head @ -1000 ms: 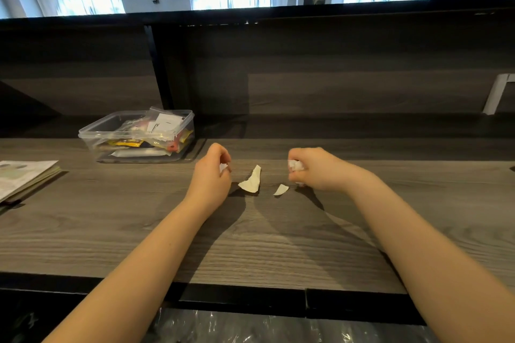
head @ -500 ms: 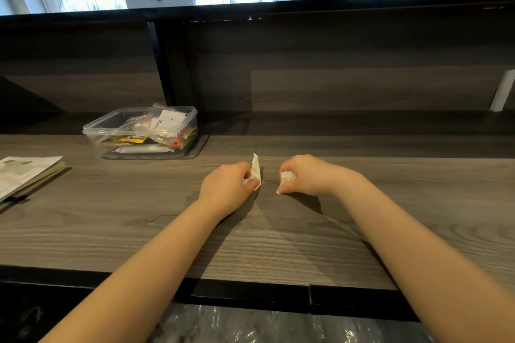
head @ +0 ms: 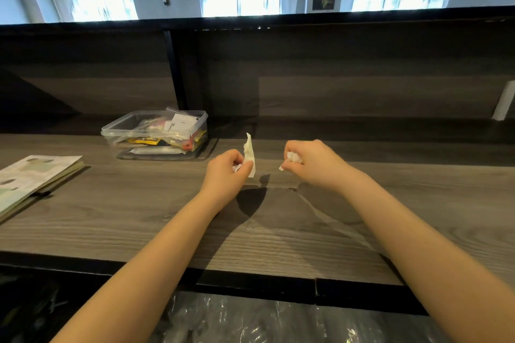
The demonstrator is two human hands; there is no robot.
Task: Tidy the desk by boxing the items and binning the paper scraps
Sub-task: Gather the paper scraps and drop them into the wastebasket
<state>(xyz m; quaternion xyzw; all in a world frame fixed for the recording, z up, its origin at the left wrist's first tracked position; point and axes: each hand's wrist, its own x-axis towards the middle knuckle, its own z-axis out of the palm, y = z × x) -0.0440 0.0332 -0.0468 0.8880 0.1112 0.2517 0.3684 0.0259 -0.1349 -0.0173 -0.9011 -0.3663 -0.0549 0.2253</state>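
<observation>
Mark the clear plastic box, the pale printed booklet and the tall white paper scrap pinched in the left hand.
clear plastic box (head: pixel 125 135): head view, near rim.
pale printed booklet (head: pixel 36 175): head view, top page.
tall white paper scrap (head: pixel 249 149): head view, part above the thumb.

Open tabletop (head: pixel 125 217) runs wide near the front edge and off to the right; the box (head: pixel 156 132) stands at the back left, the booklet (head: pixel 36 175) far left, a panel (head: pixel 348 83) walls the rear.

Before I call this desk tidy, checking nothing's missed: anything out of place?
Only the clear box: a plastic packet pokes above its rim at the back. The left hand and right hand grip paper scraps.
</observation>
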